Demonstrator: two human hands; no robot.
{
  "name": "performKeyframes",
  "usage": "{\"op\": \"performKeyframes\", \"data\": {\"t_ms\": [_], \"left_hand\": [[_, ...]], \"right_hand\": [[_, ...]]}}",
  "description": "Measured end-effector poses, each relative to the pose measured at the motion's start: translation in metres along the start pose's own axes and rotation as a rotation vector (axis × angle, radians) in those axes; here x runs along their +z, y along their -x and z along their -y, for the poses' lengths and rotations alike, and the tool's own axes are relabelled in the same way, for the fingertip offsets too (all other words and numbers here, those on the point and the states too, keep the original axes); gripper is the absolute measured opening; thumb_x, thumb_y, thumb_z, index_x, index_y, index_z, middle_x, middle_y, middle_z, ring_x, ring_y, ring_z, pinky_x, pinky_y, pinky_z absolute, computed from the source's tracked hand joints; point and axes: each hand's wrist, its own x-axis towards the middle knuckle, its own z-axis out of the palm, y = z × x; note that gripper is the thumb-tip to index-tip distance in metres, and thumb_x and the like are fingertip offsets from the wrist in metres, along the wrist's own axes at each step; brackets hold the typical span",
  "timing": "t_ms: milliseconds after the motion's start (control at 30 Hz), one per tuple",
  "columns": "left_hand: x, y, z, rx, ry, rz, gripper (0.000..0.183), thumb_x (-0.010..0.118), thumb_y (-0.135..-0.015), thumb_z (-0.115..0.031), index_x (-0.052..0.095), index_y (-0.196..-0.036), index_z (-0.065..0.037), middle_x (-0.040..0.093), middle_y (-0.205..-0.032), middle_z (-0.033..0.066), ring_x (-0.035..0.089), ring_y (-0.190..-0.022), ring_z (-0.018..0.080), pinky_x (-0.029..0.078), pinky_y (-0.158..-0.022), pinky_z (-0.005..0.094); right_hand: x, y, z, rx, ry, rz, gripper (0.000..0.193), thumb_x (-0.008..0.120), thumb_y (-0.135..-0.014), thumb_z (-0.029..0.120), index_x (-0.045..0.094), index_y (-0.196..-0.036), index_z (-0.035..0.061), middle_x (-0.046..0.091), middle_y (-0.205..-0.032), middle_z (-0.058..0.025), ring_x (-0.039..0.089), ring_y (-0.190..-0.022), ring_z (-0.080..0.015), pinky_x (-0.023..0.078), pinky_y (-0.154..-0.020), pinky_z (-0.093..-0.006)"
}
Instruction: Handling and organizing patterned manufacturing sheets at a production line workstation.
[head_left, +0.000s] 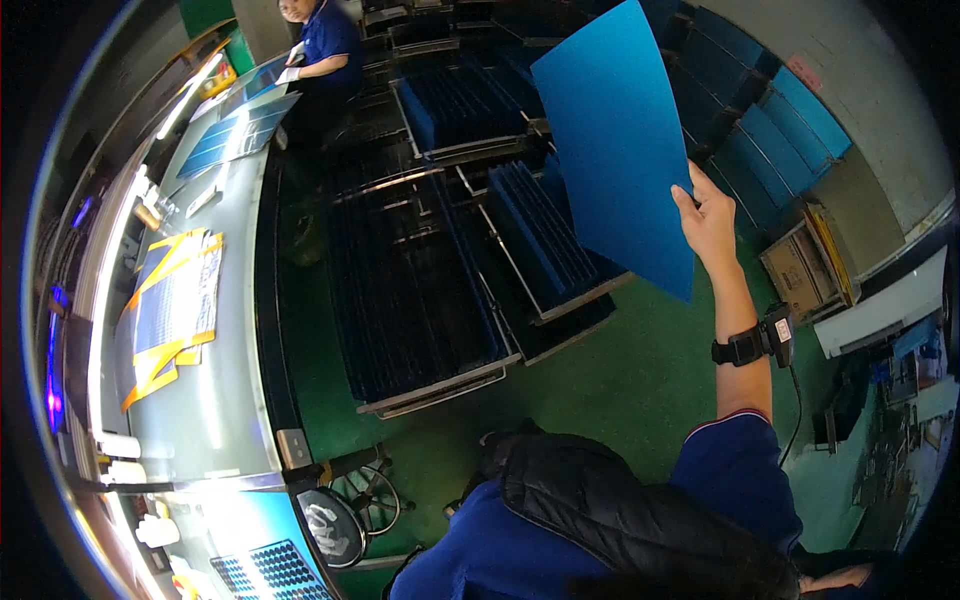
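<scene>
My right hand (708, 215) is raised at the right of the view, closed on the lower right edge of a thin blue sheet (615, 140), its thumb lying on the near face. The sheet is tilted up, slightly bowed and tapered toward its lower corner. Behind it, partly hidden, stands a rack of blue sheets (545, 230). A black strapped device (755, 343) with a cable sits on my right wrist. My left hand is not in view. At the lower right edge shows a strip of bare skin (840, 578); whose it is I cannot tell.
Racks with dark sheets (415, 290) stand on the green floor (620, 370). Along the left runs a lit workbench (235, 400) with yellow-edged sheets (180, 295). A gloved co-worker (330, 50) handles a sheet at its far end. A round stool (335, 525) and cardboard box (800, 270) stand nearby.
</scene>
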Motion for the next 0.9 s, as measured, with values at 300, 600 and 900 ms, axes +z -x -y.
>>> {"op": "performKeyframes", "data": {"t_ms": [300, 600, 900], "left_hand": [[0.005, -0.016, -0.02, 0.081, -0.092, -0.006, 0.036, 0.044, -0.09, -0.032, 0.06, -0.102, -0.002, 0.064, -0.089, 0.0134, 0.063, -0.073, 0.0265, 0.051, -0.066, 0.0367], [-0.013, -0.016, -0.029, 0.103, -0.196, -0.035, 0.034, 0.047, -0.088, -0.031, 0.061, -0.098, -0.003, 0.064, -0.085, 0.0132, 0.062, -0.07, 0.0266, 0.05, -0.063, 0.037], [-0.021, -0.015, -0.033, 0.087, -0.26, -0.089, 0.031, 0.049, -0.086, -0.03, 0.062, -0.095, -0.003, 0.064, -0.081, 0.0129, 0.062, -0.066, 0.0267, 0.05, -0.06, 0.0373]], "right_hand": [[0.015, -0.015, -0.105, 0.032, -0.02, 0.035, 0.041, 0.058, -0.083, 0.004, 0.052, -0.123, 0.0008, 0.06, -0.113, -0.0206, 0.062, -0.102, -0.0258, 0.047, -0.084, -0.0297], [0.057, 0.005, -0.179, 0.018, 0.066, 0.098, 0.043, 0.061, -0.081, 0.008, 0.053, -0.123, 0.0027, 0.061, -0.093, -0.0261, 0.063, -0.071, -0.028, 0.048, -0.068, -0.0315], [0.061, -0.017, -0.152, 0.163, 0.052, 0.348, 0.044, 0.059, -0.079, 0.008, 0.052, -0.123, 0.0016, 0.056, -0.115, -0.0234, 0.056, -0.106, -0.0347, 0.045, -0.09, -0.0384]]}}
